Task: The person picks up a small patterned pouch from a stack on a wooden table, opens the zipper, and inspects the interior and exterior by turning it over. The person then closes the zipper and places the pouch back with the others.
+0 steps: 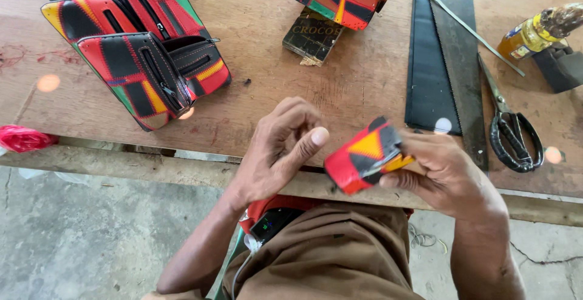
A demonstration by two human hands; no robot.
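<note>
Two hands over the wooden table (364, 87) edge: right hand (440, 172) clamped on a red, black and yellow patchwork pouch (364, 155), left hand (282, 148) just beside it, loosely curled, empty; beyond, a row of matching pouches (136, 51), black scissors (513, 133), saw blade (461, 57), glue bottle (537, 33)

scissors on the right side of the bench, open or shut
Shut: the scissors lie flat on the wooden bench, blades together in one line, black handles side by side.

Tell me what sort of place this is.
Probably a small leather-goods workshop: a worn wooden workbench carries stacks of patchwork pouches, black scissors and a glue bottle, above a bare concrete floor.
</note>
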